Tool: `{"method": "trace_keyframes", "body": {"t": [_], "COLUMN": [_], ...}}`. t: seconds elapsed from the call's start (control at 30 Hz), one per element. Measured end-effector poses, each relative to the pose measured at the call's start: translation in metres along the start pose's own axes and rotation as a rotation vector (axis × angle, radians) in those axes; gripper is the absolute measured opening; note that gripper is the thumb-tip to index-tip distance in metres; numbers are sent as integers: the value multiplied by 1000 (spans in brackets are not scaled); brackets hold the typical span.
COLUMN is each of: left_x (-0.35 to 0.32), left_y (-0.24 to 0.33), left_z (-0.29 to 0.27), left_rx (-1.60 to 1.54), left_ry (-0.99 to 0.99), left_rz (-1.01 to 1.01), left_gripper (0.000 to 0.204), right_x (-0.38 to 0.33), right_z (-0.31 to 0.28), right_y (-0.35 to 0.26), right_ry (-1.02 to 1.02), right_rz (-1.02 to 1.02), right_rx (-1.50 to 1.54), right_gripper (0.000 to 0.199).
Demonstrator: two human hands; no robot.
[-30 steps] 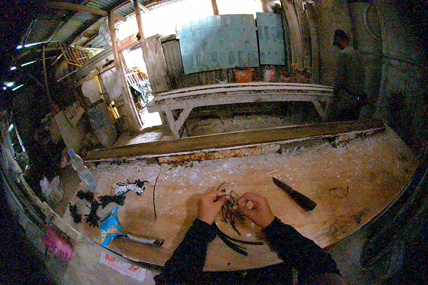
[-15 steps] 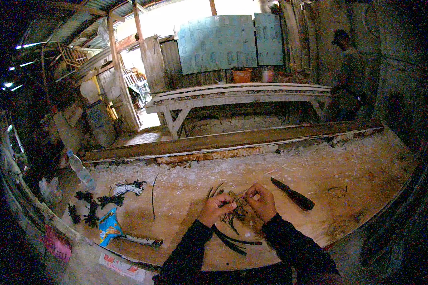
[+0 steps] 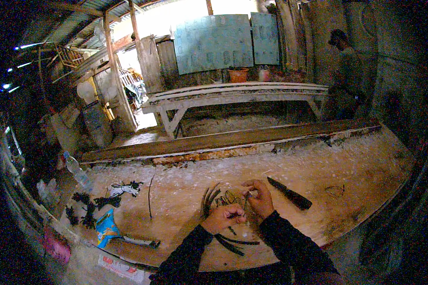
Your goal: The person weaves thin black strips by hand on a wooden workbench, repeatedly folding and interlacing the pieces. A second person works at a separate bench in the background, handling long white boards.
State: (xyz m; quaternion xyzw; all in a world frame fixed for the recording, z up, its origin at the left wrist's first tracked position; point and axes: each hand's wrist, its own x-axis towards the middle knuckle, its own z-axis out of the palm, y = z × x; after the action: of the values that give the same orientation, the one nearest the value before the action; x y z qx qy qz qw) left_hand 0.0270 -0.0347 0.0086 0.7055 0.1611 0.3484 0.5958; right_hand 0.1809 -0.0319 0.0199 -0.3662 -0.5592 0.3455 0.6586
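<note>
My left hand [image 3: 223, 218] is closed low over the wooden worktop, fingers curled on a tangle of thin dark strands [image 3: 229, 196]. Just right of it, my right hand [image 3: 260, 199] pinches a thin strand from the same tangle between thumb and fingertips. Whether the strands are wire or cord I cannot tell. Flat dark strips [image 3: 208, 201] fan out beyond my left hand, and more strips [image 3: 229, 245] lie on its near side. A dark knife-like blade [image 3: 290, 194] rests right of my right hand. Farther right is a loose thin loop [image 3: 336, 191].
Dark bundles [image 3: 88, 217], a white-corded bundle [image 3: 124, 189], a blue packet [image 3: 107, 229] and a plastic bottle [image 3: 78, 173] are at the left. A single long strip [image 3: 150, 197] lies nearer. A raised board [image 3: 233, 141] edges the worktop [image 3: 366, 166]; a person [image 3: 345, 71] stands beyond.
My left hand has turned and moved slightly down and right, its fingers more curled. My right hand has shifted slightly left. The person beyond stands a little more upright.
</note>
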Motion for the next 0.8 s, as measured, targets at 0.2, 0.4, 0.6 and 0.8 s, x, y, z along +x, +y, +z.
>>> {"method": "trace_keyframes", "body": {"t": [0.2,0.4,0.6,0.8], "left_x": [1,7,1,1], "left_y": [-5,2,4,-7], "left_z": [-2,-19,-34,-39], "left_rx": [103,566,426,304], "left_ry": [17,658,1119,1157], "left_rz": [64,228,111,127], "left_gripper": [14,16,12,12], "right_x": [6,8,-7,-15], "right_z": [-1,-3,10,20], "right_y": [-11,-6,-10,-14], "right_ry": [-155,-15,-324,-668], "right_rz": [-248,-198,-277,-297], "right_rx": [-687,-461,-375,-364], "right_gripper": [29,19,13,14]}}
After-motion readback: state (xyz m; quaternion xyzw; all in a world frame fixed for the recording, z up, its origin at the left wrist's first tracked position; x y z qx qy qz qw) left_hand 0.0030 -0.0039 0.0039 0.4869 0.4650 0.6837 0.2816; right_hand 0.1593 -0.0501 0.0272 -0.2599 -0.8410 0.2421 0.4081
